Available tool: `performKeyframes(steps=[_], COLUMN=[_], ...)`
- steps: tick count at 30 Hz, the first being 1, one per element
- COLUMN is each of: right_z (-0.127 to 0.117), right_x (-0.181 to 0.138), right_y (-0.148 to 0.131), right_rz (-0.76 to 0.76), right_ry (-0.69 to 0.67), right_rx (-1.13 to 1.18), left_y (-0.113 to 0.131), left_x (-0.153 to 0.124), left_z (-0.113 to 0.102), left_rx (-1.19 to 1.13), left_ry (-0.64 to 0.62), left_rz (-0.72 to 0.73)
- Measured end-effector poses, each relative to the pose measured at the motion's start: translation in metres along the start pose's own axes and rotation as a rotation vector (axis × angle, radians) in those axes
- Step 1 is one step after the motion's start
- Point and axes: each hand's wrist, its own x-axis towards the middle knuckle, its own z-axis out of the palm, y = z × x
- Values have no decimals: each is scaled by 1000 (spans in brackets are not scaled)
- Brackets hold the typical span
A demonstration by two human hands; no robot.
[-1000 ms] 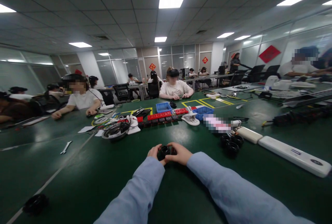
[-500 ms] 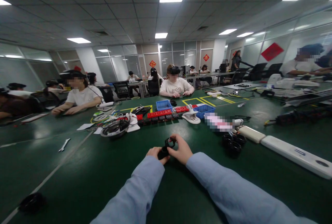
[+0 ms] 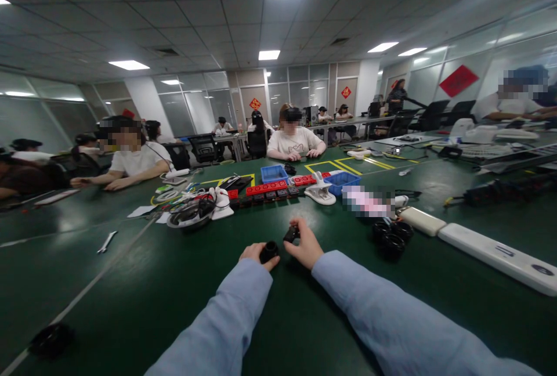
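My left hand (image 3: 252, 253) is closed round a short black cylindrical part (image 3: 269, 251) with an opening at its top, held low over the green table. A little to its right and farther forward, my right hand (image 3: 310, 248) pinches a small black part (image 3: 291, 234); only its side shows, and the fingers cover some of it. The two parts are apart, with a narrow gap between them. On the right lies a cluster of black ring-shaped parts (image 3: 391, 241). Another black round part (image 3: 51, 340) rests at the lower left.
A wrench (image 3: 107, 242) lies on the left. Ahead are coiled cables (image 3: 191, 213), a red-and-black strip (image 3: 266, 188), blue trays (image 3: 274, 174) and a white stand (image 3: 321, 191). A long white case (image 3: 496, 257) lies right. A person (image 3: 296, 141) sits opposite; others sit around.
My hands have drawn apart. The small black part, earlier at the top of the cylinder, is now separate in my right hand, and its ring opening has turned from view.
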Motion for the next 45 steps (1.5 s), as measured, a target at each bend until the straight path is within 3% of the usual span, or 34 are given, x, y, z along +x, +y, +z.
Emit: performKeyframes(steps=[3,9,15,20,24,31,35,40,45], right_z=[-1,-1,-3,-10,-8,2,3,-32,-123], right_x=[1,4,-1,-11,-22,-39,-44,-79,-153], right_y=[3,18,22,-3,-28,-54,-66,-80,-59], right_rz=[-38,177,129,-104,-297,-210,-125,-33,79], right_ry=[59,-161,-193,-143,-242,-275,-305,-388,-344], right_rx=[-21,-191,-194,-330,-483,-569,-589,-563,-578], left_y=[1,9,19,22,24,26,21,10,13], left_x=[0,-2,-7,-9,-14,-21,-28,-40,-41], left_z=[0,-9,-21,-30,-39,-40,-34,-37,-41], left_rx=[-2,57,77,73,112,145,89,-5,24], left_ry=[1,-83,-145,-188,-280,-377,-317,-300,-346], left_rz=[1,-36,-60,-41,76,182,231,312,291])
